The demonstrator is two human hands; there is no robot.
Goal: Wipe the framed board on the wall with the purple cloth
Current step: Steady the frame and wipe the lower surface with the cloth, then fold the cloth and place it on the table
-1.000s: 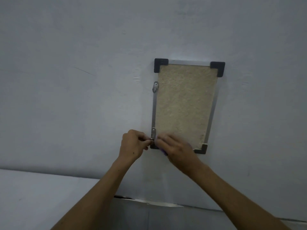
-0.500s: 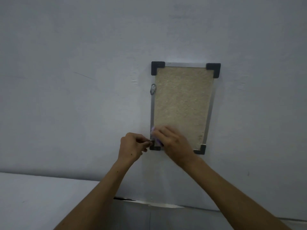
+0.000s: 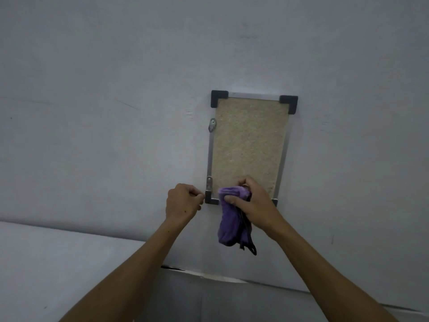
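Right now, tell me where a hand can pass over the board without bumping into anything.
Free: the board face from the two top black corner caps down to the right hand, between the side rails. Crowded: the bottom edge, where the right hand bunches the purple cloth, and the lower-left corner, where the left hand is against the frame beside the lower bracket.

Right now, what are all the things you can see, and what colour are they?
framed board: one, beige face, silver edges, dark corner caps, on the wall
metal brackets: two, silver, on the board's left edge
purple cloth: one, purple, bunched, hanging down over the board's bottom edge
wall: one, pale grey, behind the board
left hand: one, fingers curled at the board's bottom-left corner
right hand: one, gripping the purple cloth at the board's bottom edge
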